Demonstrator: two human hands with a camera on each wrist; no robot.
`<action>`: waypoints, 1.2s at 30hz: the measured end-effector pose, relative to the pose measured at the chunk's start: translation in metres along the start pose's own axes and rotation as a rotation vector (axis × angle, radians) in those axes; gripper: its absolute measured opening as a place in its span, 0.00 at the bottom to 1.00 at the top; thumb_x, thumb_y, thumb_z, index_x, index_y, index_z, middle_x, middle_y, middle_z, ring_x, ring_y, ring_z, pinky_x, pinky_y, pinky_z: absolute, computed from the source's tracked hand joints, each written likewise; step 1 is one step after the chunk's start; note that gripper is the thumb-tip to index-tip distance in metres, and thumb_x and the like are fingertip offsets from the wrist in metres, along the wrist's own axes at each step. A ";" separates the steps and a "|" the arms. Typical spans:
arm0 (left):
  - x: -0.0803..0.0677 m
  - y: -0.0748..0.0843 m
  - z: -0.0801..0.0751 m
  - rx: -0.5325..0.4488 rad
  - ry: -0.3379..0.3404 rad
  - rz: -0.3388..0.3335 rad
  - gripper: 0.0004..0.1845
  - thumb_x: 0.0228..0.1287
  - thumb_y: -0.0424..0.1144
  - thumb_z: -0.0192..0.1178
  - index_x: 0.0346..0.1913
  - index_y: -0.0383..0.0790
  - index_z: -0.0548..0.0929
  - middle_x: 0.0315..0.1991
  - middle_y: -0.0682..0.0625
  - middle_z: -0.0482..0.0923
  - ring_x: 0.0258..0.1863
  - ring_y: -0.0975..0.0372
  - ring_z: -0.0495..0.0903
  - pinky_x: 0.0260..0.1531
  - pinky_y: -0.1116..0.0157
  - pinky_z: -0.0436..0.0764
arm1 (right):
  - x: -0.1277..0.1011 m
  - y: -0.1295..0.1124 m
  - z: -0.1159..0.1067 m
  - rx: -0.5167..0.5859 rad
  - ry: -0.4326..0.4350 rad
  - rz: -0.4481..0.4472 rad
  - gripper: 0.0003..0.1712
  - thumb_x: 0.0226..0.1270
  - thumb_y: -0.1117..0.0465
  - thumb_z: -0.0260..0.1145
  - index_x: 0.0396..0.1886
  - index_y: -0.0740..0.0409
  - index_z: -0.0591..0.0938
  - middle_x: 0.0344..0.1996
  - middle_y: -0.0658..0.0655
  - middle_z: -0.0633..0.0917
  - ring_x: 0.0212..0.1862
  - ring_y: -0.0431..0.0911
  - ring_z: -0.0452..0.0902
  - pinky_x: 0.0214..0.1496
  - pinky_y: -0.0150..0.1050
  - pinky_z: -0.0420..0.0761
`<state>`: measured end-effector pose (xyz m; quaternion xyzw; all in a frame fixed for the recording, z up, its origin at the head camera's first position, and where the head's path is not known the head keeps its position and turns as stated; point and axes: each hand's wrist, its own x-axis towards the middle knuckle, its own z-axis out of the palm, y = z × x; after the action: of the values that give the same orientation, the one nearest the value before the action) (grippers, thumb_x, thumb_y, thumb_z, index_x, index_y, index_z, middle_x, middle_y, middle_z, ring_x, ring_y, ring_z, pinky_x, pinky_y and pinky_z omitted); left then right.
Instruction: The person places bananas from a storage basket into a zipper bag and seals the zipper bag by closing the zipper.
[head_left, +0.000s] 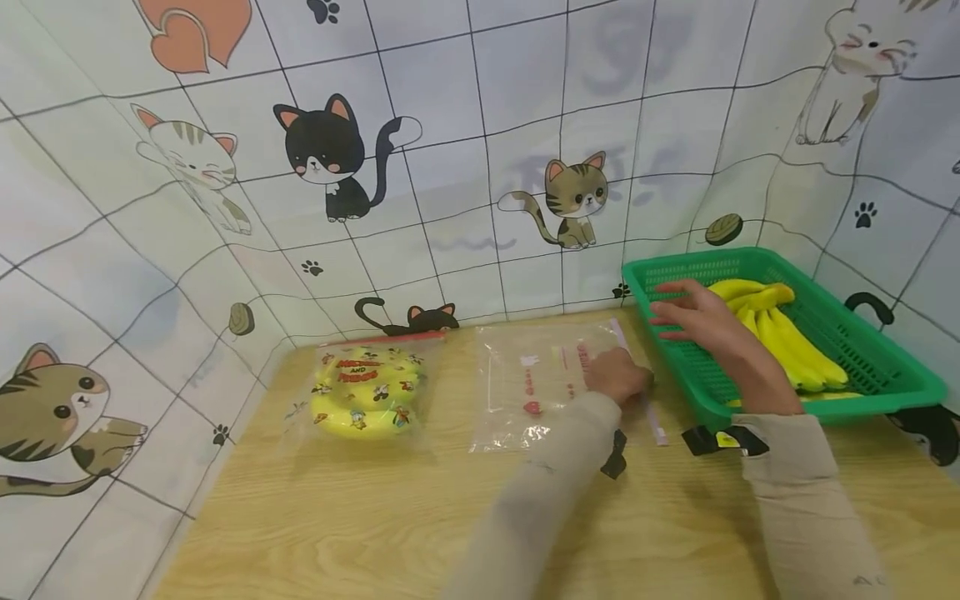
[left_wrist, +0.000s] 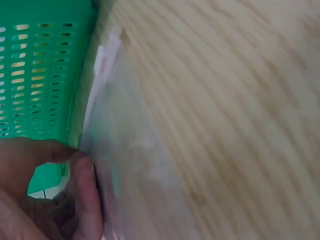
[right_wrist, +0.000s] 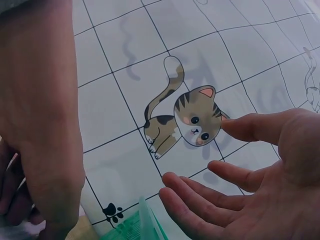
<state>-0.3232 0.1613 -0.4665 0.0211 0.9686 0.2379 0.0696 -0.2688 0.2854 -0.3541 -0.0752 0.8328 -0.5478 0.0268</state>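
Two zip bags lie on the tabletop (head_left: 375, 517): one printed, filled bag (head_left: 365, 392) and one clear empty bag (head_left: 543, 379), flat beside the single green basket (head_left: 870, 367). The left hand (head_left: 617, 375) pinches its edge; the right hand (head_left: 693, 317) hovers open-fingered over the bananas (head_left: 787, 333)

empty bag (head_left: 540, 379) under left hand (head_left: 617, 375), basket (head_left: 885, 367) right of it, bananas (head_left: 787, 333) inside beside right hand (head_left: 693, 317), filled bag (head_left: 366, 392) far left

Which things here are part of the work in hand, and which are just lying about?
In use: left hand pinching the empty zip bag; right hand open over the bananas in the green basket.
Lying about: filled cartoon bag; wooden table.
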 end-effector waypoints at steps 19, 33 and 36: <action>-0.011 -0.033 -0.030 -0.762 -0.129 -0.098 0.07 0.61 0.36 0.66 0.28 0.38 0.81 0.20 0.42 0.87 0.27 0.49 0.91 0.20 0.60 0.81 | 0.004 -0.001 0.005 -0.031 -0.016 -0.001 0.40 0.83 0.46 0.54 0.79 0.66 0.55 0.72 0.76 0.68 0.47 0.24 0.80 0.52 0.28 0.84; -0.034 -0.066 -0.070 -1.184 -0.193 0.071 0.06 0.66 0.29 0.59 0.31 0.41 0.78 0.23 0.50 0.79 0.19 0.63 0.76 0.22 0.71 0.80 | 0.005 -0.008 0.017 -0.061 -0.040 -0.043 0.36 0.83 0.50 0.55 0.77 0.68 0.58 0.69 0.74 0.71 0.46 0.24 0.78 0.51 0.27 0.83; -0.042 -0.074 -0.081 -1.179 -0.180 0.082 0.04 0.68 0.32 0.60 0.34 0.42 0.78 0.25 0.50 0.80 0.20 0.63 0.78 0.24 0.71 0.82 | 0.006 -0.010 0.024 -0.076 -0.053 -0.054 0.35 0.83 0.50 0.55 0.76 0.69 0.59 0.68 0.74 0.71 0.48 0.28 0.80 0.50 0.26 0.83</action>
<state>-0.2945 0.0551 -0.4248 0.0366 0.6617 0.7353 0.1422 -0.2709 0.2589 -0.3545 -0.1132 0.8496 -0.5142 0.0311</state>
